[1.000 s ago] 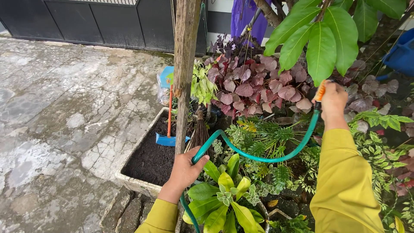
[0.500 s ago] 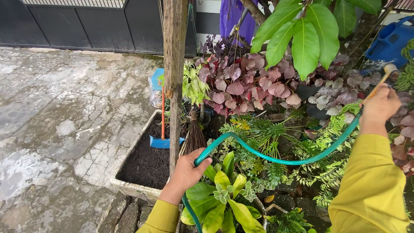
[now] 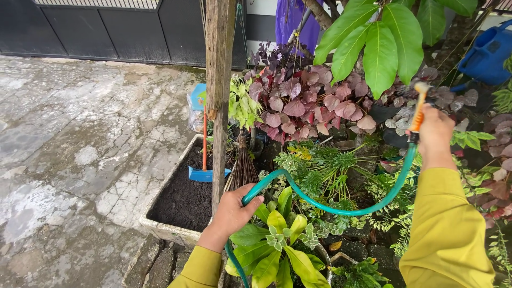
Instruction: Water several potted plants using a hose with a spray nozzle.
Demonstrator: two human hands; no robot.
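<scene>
My right hand (image 3: 433, 130) grips the orange nozzle (image 3: 417, 109), aiming it over purple-leaved plants (image 3: 304, 109); my left hand (image 3: 233, 210), well apart, clasps the green hose (image 3: 325, 205), lifting its slack above the foliage.

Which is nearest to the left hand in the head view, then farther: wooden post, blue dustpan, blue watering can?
From the left hand:
1. Wooden post, just beside it.
2. Blue dustpan, up-left in the soil trough.
3. Blue watering can, far top right.

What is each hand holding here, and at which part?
Both hold the green garden hose: the left hand grips its middle loop, and the right hand grips the orange nozzle at its end.
</scene>
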